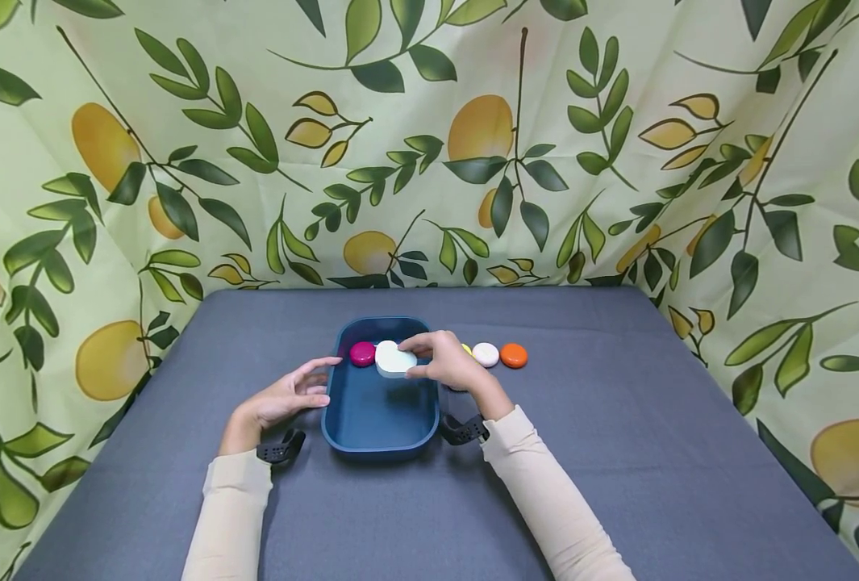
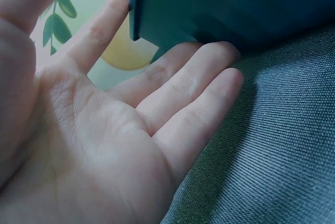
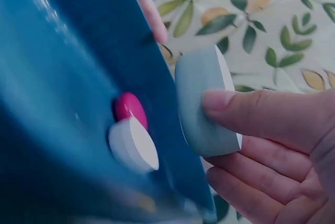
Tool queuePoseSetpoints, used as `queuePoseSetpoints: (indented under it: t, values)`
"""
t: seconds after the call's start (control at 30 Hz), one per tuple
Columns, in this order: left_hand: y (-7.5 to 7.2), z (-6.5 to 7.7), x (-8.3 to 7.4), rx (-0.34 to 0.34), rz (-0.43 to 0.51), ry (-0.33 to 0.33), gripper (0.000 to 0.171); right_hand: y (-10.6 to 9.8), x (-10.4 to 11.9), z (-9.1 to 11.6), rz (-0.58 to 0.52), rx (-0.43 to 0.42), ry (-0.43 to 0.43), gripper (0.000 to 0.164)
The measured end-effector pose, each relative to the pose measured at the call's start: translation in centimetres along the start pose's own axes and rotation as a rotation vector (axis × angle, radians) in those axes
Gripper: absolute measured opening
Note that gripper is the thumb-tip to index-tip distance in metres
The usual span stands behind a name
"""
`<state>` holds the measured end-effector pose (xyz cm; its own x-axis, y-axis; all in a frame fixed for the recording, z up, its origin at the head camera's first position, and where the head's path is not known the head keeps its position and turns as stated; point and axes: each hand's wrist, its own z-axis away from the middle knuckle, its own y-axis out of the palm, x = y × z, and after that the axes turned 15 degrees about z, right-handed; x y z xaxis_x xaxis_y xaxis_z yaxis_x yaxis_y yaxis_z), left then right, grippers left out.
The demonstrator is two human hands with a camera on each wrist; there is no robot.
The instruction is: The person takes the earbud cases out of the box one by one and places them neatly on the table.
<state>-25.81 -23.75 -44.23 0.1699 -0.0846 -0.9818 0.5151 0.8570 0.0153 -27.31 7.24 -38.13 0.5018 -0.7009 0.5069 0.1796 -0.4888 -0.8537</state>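
Pale sleeves (image 1: 233, 516) are nearest to the camera, reaching over a grey bench (image 1: 632, 403). Fingers of the right hand (image 1: 456, 361) pinch a whitish block (image 3: 204, 106), thumb on one side and other fingers opposite; it sticks out leftward from these fingertips, above the blue tray (image 1: 380, 452). From the right wrist, its long axis seems to run across the thumb. Farther left of these fingers, a magenta piece (image 1: 362, 353) lies inside the tray, with a smaller white piece (image 3: 131, 145) just beside it. Left-hand fingertips are nearer to the magenta one, but the tray wall stands between; the left hand (image 1: 284, 399) touches this wall from outside, index finger spread apart from the others. Rightward of the pinching fingers, a yellow piece (image 1: 467, 349), partly hidden, a white disc (image 1: 485, 353) and an orange disc (image 1: 513, 356) lie in a row. Behind hangs a leaf-printed cloth (image 1: 414, 105).
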Motion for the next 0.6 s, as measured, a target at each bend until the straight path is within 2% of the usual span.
queuePoseSetpoints:
  t: [0.17,0.37,0.6]
  values:
    - [0.0,0.1,-0.1,0.004,-0.018,0.003,0.075,-1.2,-1.7,1.8,-0.022,-0.066,0.008,0.037]
    - [0.0,0.1,-0.1,0.005,-0.017,-0.002,0.075,-2.6,-3.5,3.5,-0.085,-0.1,0.025,0.038]
    - [-0.1,0.1,-0.1,0.013,-0.017,0.011,0.074,-3.7,-5.9,5.1,-0.076,-0.093,0.131,0.037]
